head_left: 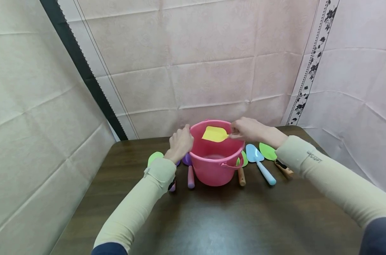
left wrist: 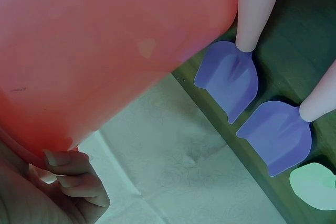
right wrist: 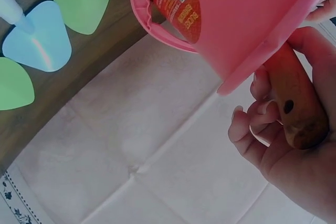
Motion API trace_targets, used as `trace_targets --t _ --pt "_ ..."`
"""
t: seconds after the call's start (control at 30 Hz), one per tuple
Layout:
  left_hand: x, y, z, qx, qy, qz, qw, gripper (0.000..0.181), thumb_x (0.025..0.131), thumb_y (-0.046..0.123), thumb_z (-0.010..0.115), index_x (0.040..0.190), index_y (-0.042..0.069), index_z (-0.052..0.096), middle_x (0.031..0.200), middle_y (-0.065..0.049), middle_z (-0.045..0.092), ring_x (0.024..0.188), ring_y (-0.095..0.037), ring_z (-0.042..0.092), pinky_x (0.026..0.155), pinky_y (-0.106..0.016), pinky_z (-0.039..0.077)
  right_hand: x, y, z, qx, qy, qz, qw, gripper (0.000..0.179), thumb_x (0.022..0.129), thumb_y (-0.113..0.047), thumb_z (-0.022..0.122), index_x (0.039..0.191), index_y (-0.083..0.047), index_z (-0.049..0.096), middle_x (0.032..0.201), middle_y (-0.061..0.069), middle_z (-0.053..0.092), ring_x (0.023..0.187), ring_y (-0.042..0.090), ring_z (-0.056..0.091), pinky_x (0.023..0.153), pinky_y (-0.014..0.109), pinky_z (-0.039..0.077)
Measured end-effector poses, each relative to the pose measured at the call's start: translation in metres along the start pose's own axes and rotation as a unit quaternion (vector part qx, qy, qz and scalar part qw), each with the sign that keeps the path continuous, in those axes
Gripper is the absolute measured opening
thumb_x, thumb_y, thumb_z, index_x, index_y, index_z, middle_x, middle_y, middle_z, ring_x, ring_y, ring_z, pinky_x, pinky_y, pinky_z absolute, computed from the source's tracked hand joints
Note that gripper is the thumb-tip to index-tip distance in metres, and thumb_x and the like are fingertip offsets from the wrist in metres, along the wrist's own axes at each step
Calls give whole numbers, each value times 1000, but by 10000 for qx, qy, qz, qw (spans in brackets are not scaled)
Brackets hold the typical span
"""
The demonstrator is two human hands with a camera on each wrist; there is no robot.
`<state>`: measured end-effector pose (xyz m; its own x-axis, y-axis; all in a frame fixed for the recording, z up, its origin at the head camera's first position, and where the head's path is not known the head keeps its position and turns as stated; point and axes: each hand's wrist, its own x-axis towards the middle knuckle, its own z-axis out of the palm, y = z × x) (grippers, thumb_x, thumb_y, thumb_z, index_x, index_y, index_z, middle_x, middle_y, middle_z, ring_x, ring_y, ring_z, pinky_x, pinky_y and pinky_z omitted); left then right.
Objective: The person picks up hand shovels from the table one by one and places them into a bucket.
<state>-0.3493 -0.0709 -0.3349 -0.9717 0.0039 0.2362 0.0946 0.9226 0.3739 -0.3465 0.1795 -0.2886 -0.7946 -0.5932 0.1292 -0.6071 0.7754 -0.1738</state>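
A pink bucket [head_left: 214, 171] stands upright near the table's far edge. My left hand [head_left: 181, 142] grips its rim on the left side; in the left wrist view the fingers [left wrist: 79, 182] curl over that rim. On the other side, my right hand [head_left: 248, 129] holds a toy shovel with a yellow blade [head_left: 215, 134] over the bucket's opening. The shovel's wooden handle [right wrist: 300, 103] lies between thumb and fingers in the right wrist view, where the bucket hides its blade.
Left of the bucket lie two purple shovels [left wrist: 231, 77] with pink handles and a light green blade [head_left: 155, 156]. To its right are a blue shovel [head_left: 254, 153] and two green ones, including a leaf-shaped green blade [head_left: 267, 151]. Cloth walls [head_left: 212, 81] enclose the dark wooden table [head_left: 212, 219].
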Motion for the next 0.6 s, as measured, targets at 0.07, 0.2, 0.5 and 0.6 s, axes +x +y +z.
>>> trace_targets --t 0.07,0.2,0.5,0.6 --pt "1 0 0 39 11 22 10000 27 97 23 45 122 15 52 98 -11 66 91 -32 66 78 -45 52 2 -3 1 -17 -62 -2 10000 33 88 -26 69 65 -12 49 54 -3 34 49 10 32 49 24 29" --pt "1 -1 0 59 31 30 10000 25 98 23 45 120 14 53 97 -11 66 91 -32 67 77 -45 52 6 -8 2 -76 -198 77 9997 34 87 -25 70 65 -13 48 54 -4 35 49 10 33 49 24 30" --pt "1 -1 1 4 8 11 10000 25 97 22 46 120 14 52 98 -12 66 90 -32 66 78 -45 52 16 -13 12 -423 -233 -11 9988 42 84 -23 74 58 -15 42 51 -4 31 47 10 30 49 23 29" --pt "1 -1 1 19 27 9 10000 24 97 22 46 119 14 53 99 -12 66 90 -32 66 78 -45 53 18 -16 15 -553 -159 -222 9981 46 83 -23 74 57 -15 37 51 -5 26 48 10 24 49 24 23"
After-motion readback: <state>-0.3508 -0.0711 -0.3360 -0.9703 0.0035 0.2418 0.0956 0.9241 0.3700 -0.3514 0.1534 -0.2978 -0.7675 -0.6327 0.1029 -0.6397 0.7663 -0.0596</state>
